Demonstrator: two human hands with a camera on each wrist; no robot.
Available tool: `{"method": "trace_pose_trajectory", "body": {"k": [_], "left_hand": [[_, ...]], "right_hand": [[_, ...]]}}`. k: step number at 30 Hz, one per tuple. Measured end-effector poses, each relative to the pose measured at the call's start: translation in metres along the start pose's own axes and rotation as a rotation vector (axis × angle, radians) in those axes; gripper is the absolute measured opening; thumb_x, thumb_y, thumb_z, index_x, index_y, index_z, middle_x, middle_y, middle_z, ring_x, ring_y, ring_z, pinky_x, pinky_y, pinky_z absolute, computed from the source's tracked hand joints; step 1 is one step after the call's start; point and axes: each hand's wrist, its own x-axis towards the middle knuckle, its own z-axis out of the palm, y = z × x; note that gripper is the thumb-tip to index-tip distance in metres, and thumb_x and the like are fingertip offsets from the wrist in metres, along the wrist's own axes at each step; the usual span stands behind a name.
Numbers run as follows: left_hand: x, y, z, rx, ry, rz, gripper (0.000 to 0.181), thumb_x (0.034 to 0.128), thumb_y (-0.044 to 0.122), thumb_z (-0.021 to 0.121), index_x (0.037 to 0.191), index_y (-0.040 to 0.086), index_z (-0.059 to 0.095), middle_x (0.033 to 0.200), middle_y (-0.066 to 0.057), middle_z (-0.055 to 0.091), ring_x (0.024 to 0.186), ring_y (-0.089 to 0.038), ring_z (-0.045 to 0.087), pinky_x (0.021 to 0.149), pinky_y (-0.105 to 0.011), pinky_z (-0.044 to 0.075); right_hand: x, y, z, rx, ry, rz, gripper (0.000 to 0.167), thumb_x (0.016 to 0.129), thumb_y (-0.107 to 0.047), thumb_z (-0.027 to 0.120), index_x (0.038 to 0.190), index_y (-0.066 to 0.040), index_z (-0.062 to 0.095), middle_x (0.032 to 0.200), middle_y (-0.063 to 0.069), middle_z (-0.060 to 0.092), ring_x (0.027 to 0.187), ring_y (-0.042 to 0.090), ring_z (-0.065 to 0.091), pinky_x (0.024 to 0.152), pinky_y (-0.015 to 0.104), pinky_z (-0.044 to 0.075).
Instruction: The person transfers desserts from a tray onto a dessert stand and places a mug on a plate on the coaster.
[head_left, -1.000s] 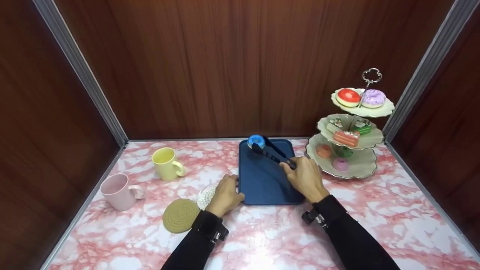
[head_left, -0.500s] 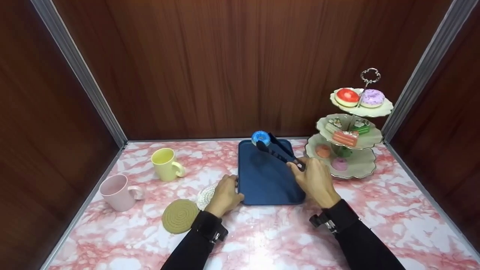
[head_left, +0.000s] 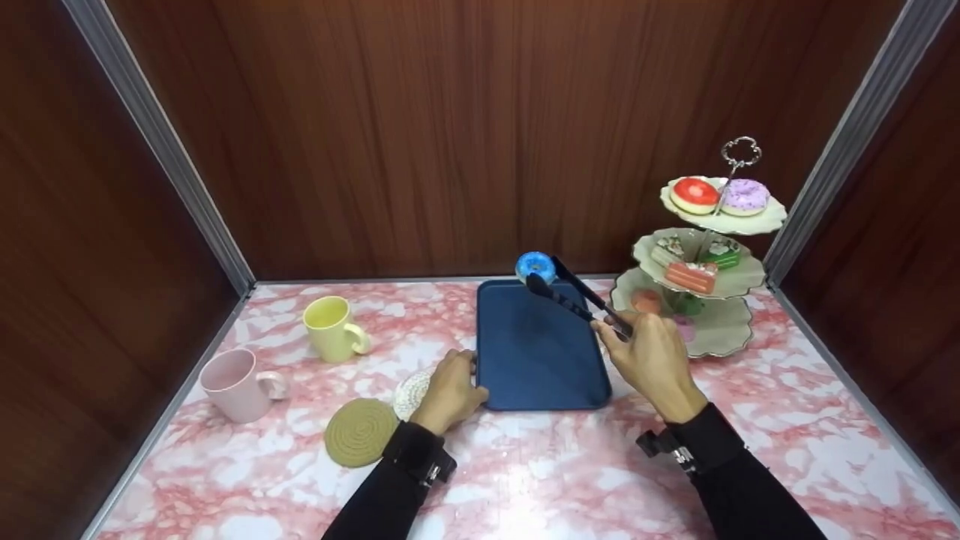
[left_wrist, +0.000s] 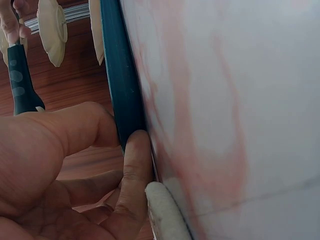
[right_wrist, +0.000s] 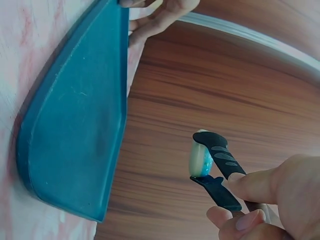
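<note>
My right hand (head_left: 654, 364) grips black tongs (head_left: 589, 292). Between the tips of the tongs is a blue-iced doughnut (head_left: 526, 267), held above the far end of a dark blue tray (head_left: 540, 360). The right wrist view shows the doughnut (right_wrist: 196, 159) edge-on, pale on one side and blue on the other, apart from the tray. My left hand (head_left: 451, 394) pinches the tray's left rim near its front corner; in the left wrist view, thumb and finger lie on either side of the tray edge (left_wrist: 122, 82).
A three-tier stand (head_left: 724, 322) with toy cakes and doughnuts is at the right, close to my right hand. A yellow mug (head_left: 328, 330) and pink mug (head_left: 238, 394) stand at the left. A white coaster (head_left: 409, 394) and olive coaster (head_left: 362, 433) lie beside my left hand.
My right hand has moved right, and the tongs have lifted the doughnut up and to the right from the tray's far left corner. The left hand has stayed put.
</note>
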Motion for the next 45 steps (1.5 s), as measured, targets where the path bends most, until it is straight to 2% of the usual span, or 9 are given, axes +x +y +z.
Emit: {"method": "trace_pose_trajectory", "body": {"k": [5, 9, 12, 16, 20, 28, 32, 38, 45], "left_hand": [[0.001, 0.0, 0.0, 0.014, 0.002, 0.001, 0.063, 0.0666, 0.013, 0.068, 0.127, 0.003, 0.051, 0.108, -0.006, 0.055, 0.098, -0.02, 0.054, 0.091, -0.033, 0.045], [0.001, 0.0, 0.002, 0.02, 0.007, -0.01, 0.063, 0.0661, 0.014, 0.068, 0.127, 0.004, 0.052, 0.107, -0.005, 0.055, 0.099, -0.019, 0.054, 0.09, -0.033, 0.046], [0.001, -0.001, 0.002, 0.023, 0.013, -0.02, 0.063, 0.0654, 0.014, 0.068, 0.126, 0.005, 0.052, 0.106, -0.003, 0.055, 0.099, -0.019, 0.055, 0.089, -0.032, 0.046], [0.001, 0.0, 0.001, 0.011, 0.011, -0.02, 0.063, 0.066, 0.013, 0.068, 0.126, 0.005, 0.052, 0.105, -0.003, 0.054, 0.099, -0.019, 0.054, 0.089, -0.033, 0.046], [0.0, 0.0, 0.0, 0.005, 0.009, -0.008, 0.063, 0.0667, 0.013, 0.069, 0.126, 0.004, 0.052, 0.106, -0.004, 0.055, 0.099, -0.02, 0.054, 0.09, -0.033, 0.046], [0.0, 0.0, 0.001, 0.008, 0.014, -0.003, 0.063, 0.0662, 0.014, 0.069, 0.126, 0.004, 0.052, 0.108, -0.006, 0.056, 0.098, -0.02, 0.054, 0.09, -0.034, 0.045], [0.0, -0.001, 0.002, 0.009, 0.012, 0.001, 0.063, 0.0656, 0.014, 0.07, 0.125, 0.004, 0.053, 0.107, -0.007, 0.056, 0.097, -0.021, 0.055, 0.09, -0.035, 0.046], [0.0, 0.0, 0.002, 0.027, 0.006, -0.001, 0.064, 0.0658, 0.014, 0.069, 0.127, 0.004, 0.052, 0.107, -0.007, 0.057, 0.099, -0.021, 0.054, 0.091, -0.034, 0.045], [0.001, 0.002, 0.0, 0.02, -0.009, -0.026, 0.065, 0.0669, 0.015, 0.07, 0.128, 0.005, 0.051, 0.109, -0.007, 0.057, 0.1, -0.021, 0.054, 0.092, -0.035, 0.045]], "right_hand": [[0.002, 0.002, -0.007, -0.018, 0.019, -0.016, 0.025, 0.077, -0.042, 0.07, 0.079, -0.018, 0.072, 0.067, 0.006, 0.067, 0.06, 0.031, 0.064, 0.05, 0.046, 0.044], [0.002, 0.004, -0.012, -0.036, 0.049, -0.023, 0.031, 0.075, -0.044, 0.071, 0.061, -0.019, 0.062, 0.055, 0.007, 0.06, 0.055, 0.035, 0.062, 0.048, 0.047, 0.042], [0.003, 0.005, -0.017, -0.037, 0.066, -0.032, 0.033, 0.074, -0.045, 0.071, 0.059, -0.019, 0.056, 0.052, 0.009, 0.058, 0.054, 0.036, 0.06, 0.046, 0.045, 0.039], [0.006, 0.006, -0.023, -0.02, 0.058, -0.034, 0.024, 0.076, -0.042, 0.071, 0.08, -0.018, 0.069, 0.066, 0.009, 0.068, 0.061, 0.036, 0.063, 0.051, 0.046, 0.042], [0.008, 0.006, -0.032, 0.003, 0.06, 0.0, 0.032, 0.076, -0.037, 0.071, 0.1, -0.016, 0.073, 0.085, 0.011, 0.072, 0.07, 0.035, 0.066, 0.057, 0.046, 0.044], [0.01, 0.005, -0.045, 0.003, 0.058, 0.048, 0.027, 0.079, -0.039, 0.069, 0.095, -0.018, 0.074, 0.084, 0.008, 0.073, 0.065, 0.026, 0.064, 0.055, 0.039, 0.04], [0.01, 0.006, -0.05, 0.004, 0.067, 0.037, 0.026, 0.078, -0.043, 0.069, 0.09, -0.021, 0.075, 0.078, 0.005, 0.072, 0.064, 0.025, 0.064, 0.054, 0.038, 0.04], [0.011, 0.008, -0.059, -0.014, 0.139, -0.009, 0.025, 0.074, -0.043, 0.072, 0.078, -0.019, 0.074, 0.062, 0.005, 0.068, 0.059, 0.03, 0.062, 0.05, 0.037, 0.035], [0.013, 0.012, -0.07, -0.012, 0.151, 0.009, 0.027, 0.075, -0.045, 0.071, 0.072, -0.018, 0.072, 0.051, 0.001, 0.06, 0.056, 0.029, 0.059, 0.052, 0.038, 0.033]]}}
